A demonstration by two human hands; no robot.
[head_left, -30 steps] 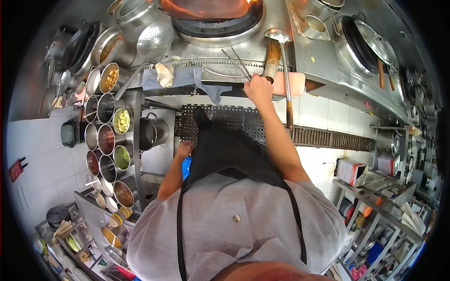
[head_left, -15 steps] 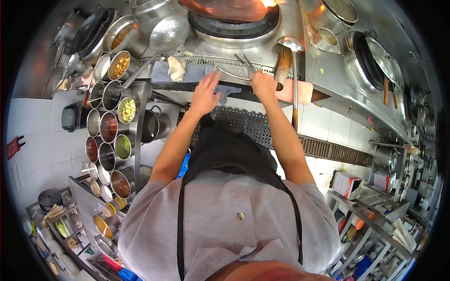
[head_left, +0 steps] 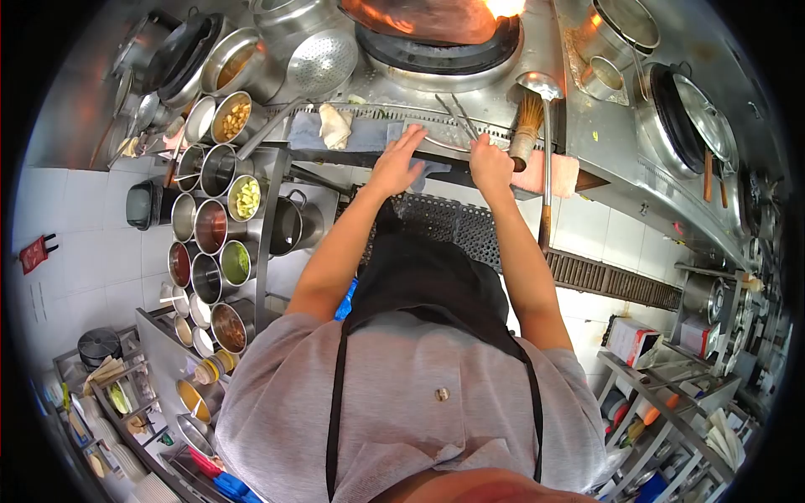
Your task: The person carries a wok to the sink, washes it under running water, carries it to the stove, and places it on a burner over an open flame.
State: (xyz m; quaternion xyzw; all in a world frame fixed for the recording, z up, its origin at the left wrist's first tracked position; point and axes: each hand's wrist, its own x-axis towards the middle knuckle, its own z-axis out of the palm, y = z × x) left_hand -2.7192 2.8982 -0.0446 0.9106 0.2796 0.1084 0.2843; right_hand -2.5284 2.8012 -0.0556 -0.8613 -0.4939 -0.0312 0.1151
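My left hand point(head_left: 397, 164) lies at the stove's front edge with its fingers stretched out and nothing in its grasp. Beside it a blue-grey cloth point(head_left: 303, 132) runs along the edge, topped by a crumpled cream cloth point(head_left: 335, 127). My right hand point(head_left: 492, 164) is closed around the near end of metal tongs point(head_left: 458, 116), whose two thin dark arms point away from me. Just right of that hand are a bamboo brush point(head_left: 527, 124), a folded pink cloth point(head_left: 558, 176) and a long-handled ladle point(head_left: 547, 126).
Flames rise at a wok point(head_left: 419, 18) on the burner ahead. A perforated strainer point(head_left: 322, 64) rests left of it. Several ingredient pots point(head_left: 232, 117) stand in rows at my left. Another lidded wok point(head_left: 688, 109) is at the right, and a rack point(head_left: 671, 377) stands at lower right.
The whole view has shifted, so the stove and both hands appear slightly further right. The right hand keeps its grip on the tongs; the left hand stays outstretched at the edge.
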